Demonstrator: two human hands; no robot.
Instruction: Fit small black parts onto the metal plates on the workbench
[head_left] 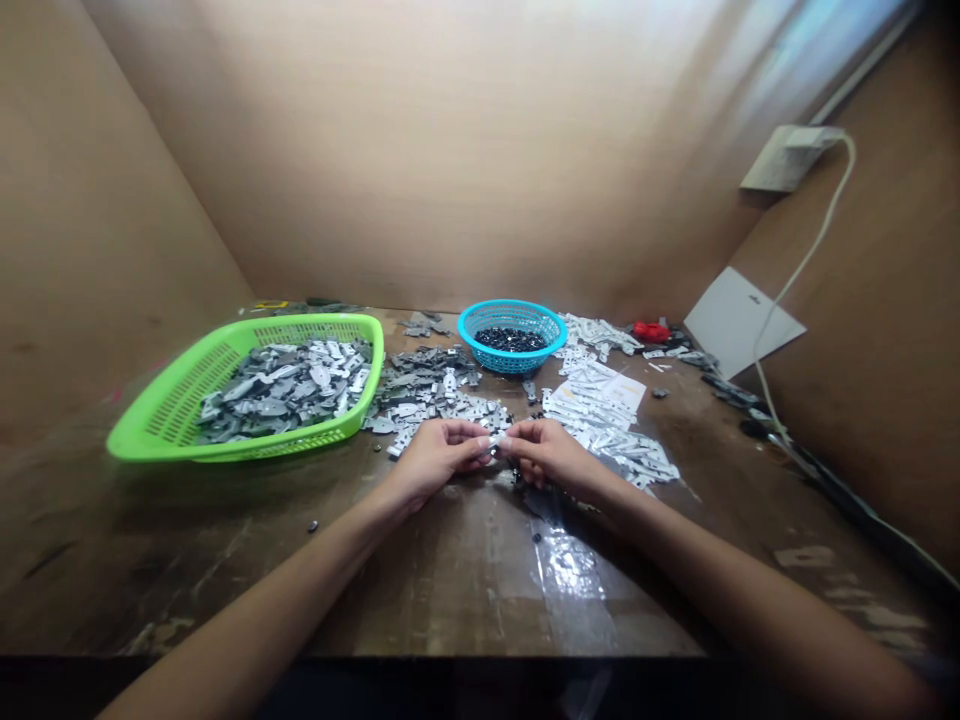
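My left hand point(439, 457) and my right hand point(551, 455) meet at the middle of the table, fingertips pinched together on a small pale metal piece point(496, 440). Both hands hover just above the tabletop. Right behind them lies a loose heap of grey and silver metal parts point(431, 395). To the right of my right hand spreads a pile of white and silver strips point(604, 410).
A green basket point(161, 415) full of metal parts sits at the left. A small blue basket point(511, 357) with dark small pieces stands at the back centre. A red object point(651, 331), a white card point(739, 320) and a cable point(780, 300) lie at the right wall.
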